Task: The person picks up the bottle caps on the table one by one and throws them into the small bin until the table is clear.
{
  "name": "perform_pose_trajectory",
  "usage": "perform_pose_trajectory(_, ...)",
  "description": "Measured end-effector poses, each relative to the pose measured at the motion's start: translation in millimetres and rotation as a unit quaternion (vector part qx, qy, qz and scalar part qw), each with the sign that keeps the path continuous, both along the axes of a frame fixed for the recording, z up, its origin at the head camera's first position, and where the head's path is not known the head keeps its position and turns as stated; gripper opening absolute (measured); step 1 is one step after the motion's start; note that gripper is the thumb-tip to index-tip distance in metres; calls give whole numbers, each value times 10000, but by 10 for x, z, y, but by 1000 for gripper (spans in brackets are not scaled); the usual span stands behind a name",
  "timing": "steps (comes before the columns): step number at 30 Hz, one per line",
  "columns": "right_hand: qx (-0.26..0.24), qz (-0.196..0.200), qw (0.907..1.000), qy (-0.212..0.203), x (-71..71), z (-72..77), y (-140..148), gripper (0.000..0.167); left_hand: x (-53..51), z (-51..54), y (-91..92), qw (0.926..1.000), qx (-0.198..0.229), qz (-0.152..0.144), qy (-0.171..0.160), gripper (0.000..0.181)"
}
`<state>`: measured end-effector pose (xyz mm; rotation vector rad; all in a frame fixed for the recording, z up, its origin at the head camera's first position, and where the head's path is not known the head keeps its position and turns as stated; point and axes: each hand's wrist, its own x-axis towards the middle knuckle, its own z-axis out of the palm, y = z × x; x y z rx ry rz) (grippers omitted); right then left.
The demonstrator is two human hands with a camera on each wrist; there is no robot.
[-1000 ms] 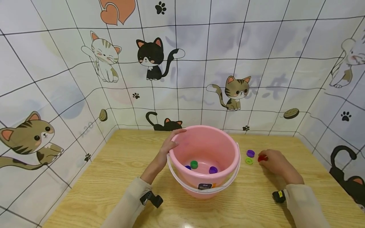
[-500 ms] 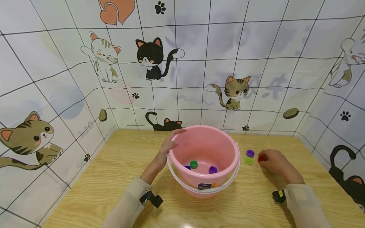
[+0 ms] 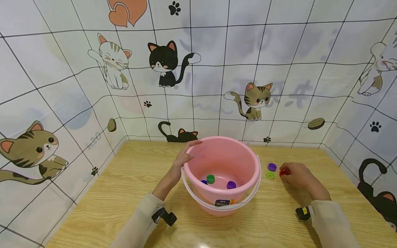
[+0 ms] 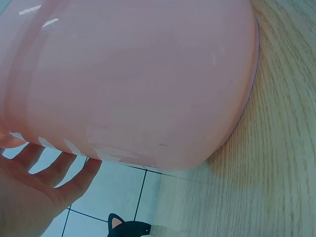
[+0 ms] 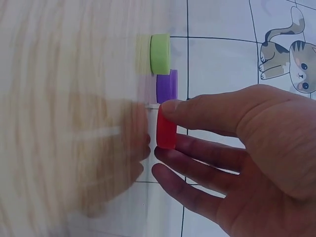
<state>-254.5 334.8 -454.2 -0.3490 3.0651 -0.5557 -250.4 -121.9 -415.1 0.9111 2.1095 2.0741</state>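
Observation:
A pink bucket (image 3: 235, 160) with a white handle (image 3: 217, 206) stands on the wooden table. My left hand (image 3: 181, 162) grips the bucket's left rim; in the left wrist view its fingers (image 4: 79, 180) lie against the outer wall. To the bucket's right, my right hand (image 3: 297, 175) pinches a small red bottle cap (image 5: 167, 127) between thumb and fingers, low over the table. Just left of that hand lie a purple cap (image 3: 272, 167) and a lime green cap (image 3: 270, 175). Inside the bucket are a green cap (image 3: 210, 178), a purple cap (image 3: 231, 185) and a partly hidden blue one (image 3: 203, 182).
The wooden table (image 3: 124, 193) extends on both sides of the bucket. A white wall covering (image 3: 211, 82) with cat prints and grid lines borders the table at the back and sides. Each wrist carries a small black camera.

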Motion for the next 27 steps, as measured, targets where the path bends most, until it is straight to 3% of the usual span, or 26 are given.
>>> perform_pose_trajectory(12, -29, -98, 9999, -129, 9, 77, -33, 29, -1, 5, 2, 9999, -107, 108, -54, 57)
perform_pose_trajectory(19, -53, -179, 9996, -207, 12, 125, -44, 32, -9, 8, 5, 10000, -54, 19, -15, 59)
perform_pose_trajectory(27, 23, -83, 9999, -66, 18, 131, -45, 29, -9, 1, 0, 10000, -15, -14, -4, 58)
